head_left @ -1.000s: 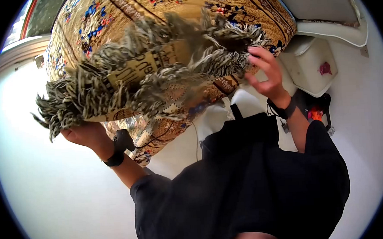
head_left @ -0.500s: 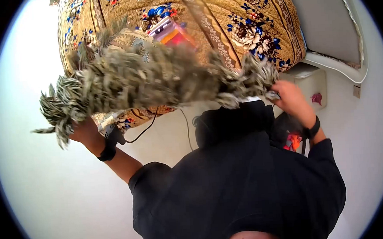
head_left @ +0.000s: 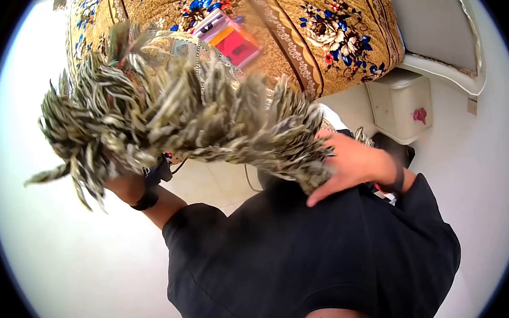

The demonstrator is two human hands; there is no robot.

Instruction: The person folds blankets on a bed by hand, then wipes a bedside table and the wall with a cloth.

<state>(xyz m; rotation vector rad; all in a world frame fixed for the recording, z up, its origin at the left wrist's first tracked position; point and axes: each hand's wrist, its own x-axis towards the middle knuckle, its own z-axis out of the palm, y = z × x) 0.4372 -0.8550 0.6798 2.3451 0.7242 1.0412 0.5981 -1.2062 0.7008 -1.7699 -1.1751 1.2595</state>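
A patterned cloth (head_left: 171, 46) with a thick, shaggy grey-green and cream fringe (head_left: 206, 118) is stretched between my hands in a bunched, blurred band. On one side, my left hand (head_left: 126, 186) is closed on the fringed end, its fingers mostly covered by hanging strands. Across from it, my right hand (head_left: 352, 159) spans the other end in a wide grip. The thumb is below the strands and the fingers are partly hidden among them. Part of the patterned cloth shows behind the fringe.
Ahead is a bed with a brown floral cover (head_left: 334, 34), on which a clear case with pink and orange contents (head_left: 234, 42) lies. A grey padded headboard (head_left: 431, 23) and a beige box (head_left: 401, 108) are at the right. A dark cable (head_left: 248, 176) trails near the floor.
My right hand has moved left and down, closer to my body, and its fingers have spread wider. The fringe now sags between my hands, and more of the pink case shows.
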